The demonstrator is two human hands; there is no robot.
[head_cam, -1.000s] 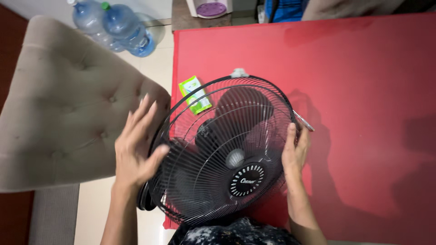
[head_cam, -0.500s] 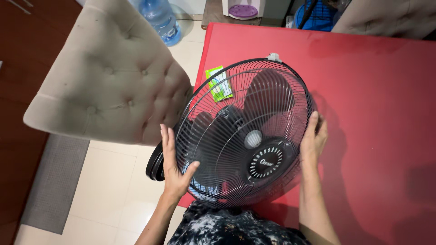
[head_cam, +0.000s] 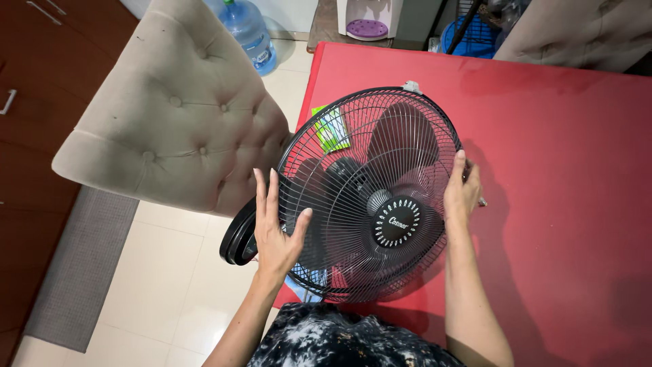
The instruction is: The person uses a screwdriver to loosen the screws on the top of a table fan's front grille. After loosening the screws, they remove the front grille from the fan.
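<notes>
On the red table [head_cam: 557, 136], both hands grip the black fan [head_cam: 370, 197].

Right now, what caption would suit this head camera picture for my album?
Both hands, left hand and right hand, grip a black fan on a red table.
</notes>
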